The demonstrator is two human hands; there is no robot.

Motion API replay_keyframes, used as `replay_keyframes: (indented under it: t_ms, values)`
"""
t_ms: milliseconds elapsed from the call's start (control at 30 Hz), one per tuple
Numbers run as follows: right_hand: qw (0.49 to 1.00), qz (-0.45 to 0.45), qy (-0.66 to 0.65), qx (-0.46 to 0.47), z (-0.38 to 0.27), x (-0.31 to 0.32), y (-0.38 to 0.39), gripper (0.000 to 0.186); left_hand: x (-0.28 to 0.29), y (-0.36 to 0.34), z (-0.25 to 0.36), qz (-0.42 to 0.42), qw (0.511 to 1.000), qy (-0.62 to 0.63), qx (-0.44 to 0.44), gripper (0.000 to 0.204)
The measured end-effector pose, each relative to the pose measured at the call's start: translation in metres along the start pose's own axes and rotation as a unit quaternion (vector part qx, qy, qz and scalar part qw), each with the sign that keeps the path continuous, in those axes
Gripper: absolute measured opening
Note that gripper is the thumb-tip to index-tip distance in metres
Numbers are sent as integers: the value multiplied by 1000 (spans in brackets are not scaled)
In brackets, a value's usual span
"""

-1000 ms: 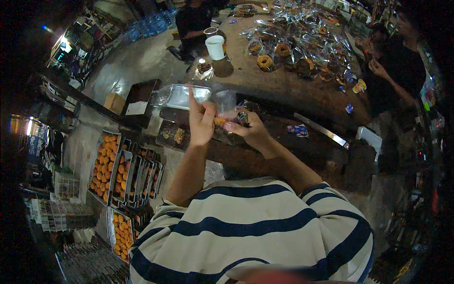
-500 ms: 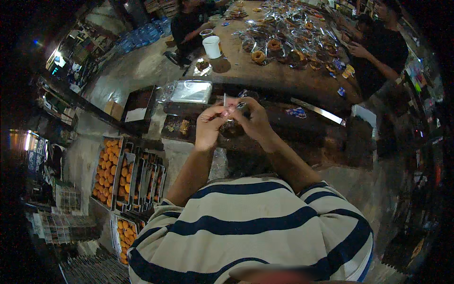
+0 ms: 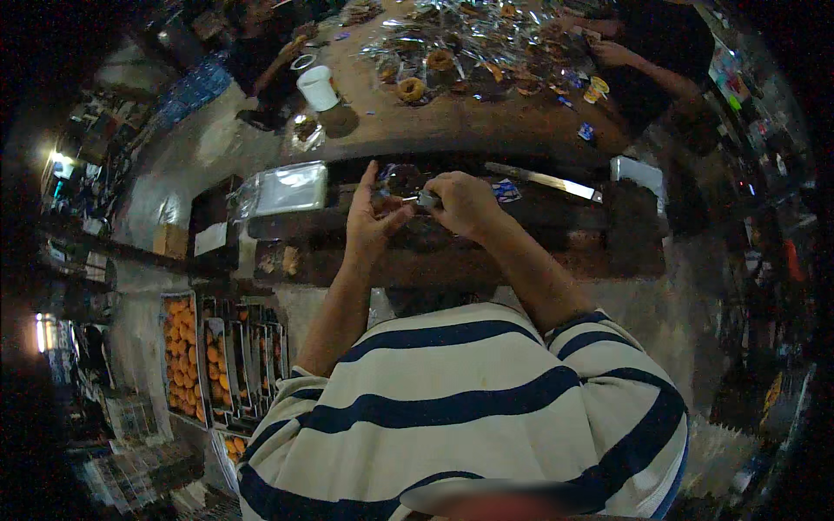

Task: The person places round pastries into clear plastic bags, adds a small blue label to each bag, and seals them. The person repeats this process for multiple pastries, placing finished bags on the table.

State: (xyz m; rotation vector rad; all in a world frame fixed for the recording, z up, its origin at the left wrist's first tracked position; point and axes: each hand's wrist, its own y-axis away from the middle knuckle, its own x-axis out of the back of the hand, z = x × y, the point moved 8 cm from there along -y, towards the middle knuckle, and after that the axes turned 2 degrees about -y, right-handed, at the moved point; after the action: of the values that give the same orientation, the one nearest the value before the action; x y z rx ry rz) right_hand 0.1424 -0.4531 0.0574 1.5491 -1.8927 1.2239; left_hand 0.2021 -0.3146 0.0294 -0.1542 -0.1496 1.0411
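Observation:
My left hand (image 3: 369, 221) is raised over the bench with its index finger stretched up and its thumb apart, reaching toward the right hand. My right hand (image 3: 466, 204) is closed in a pinch around a small grey, metal-looking piece (image 3: 428, 199), whose kind I cannot make out. Just beyond the fingers lies a dark brown ring-shaped pastry (image 3: 404, 178), seemingly in clear wrap. Shine and dim light blur where the wrap meets my left fingers.
Left of my hands lies a stack of clear plastic bags (image 3: 291, 189). A long metal strip (image 3: 547, 181) and a pale box (image 3: 638, 174) are rightward. Wrapped pastries cover the far table beside a white tub (image 3: 318, 89). Trays of orange-brown pastries (image 3: 182, 356) stand lower left. Two people work across.
My hands have drawn apart from their joined grip, and the left fingers have straightened. The brown pastry now shows beyond them. The whole view has shifted, moving the surroundings leftward and up.

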Motion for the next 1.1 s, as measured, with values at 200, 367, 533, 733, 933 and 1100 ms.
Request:
replay_keyframes:
  t_ms: [200,367,533,733,933,1100]
  values:
    - [946,-64,-278,-158,161,-31,10,29,-47,-35,-82,-128,968,21,213,30]
    - [988,-83,72,-112,283,-39,43,24,-46,-54,-124,-6,940,202,274,11]
    - [993,-25,82,-85,280,-42,40,23,-46,-59,-121,-29,951,158,264,18]
    - [953,-71,-276,-104,141,-18,-6,20,-42,-43,-74,-66,982,52,170,27]
    - [976,-92,-120,156,20,-7,-11,24,-14,-1,-32,-56,990,42,120,21]
    - [867,100,-483,-63,24,-6,-12,26,5,26,-18,-13,998,24,61,13]
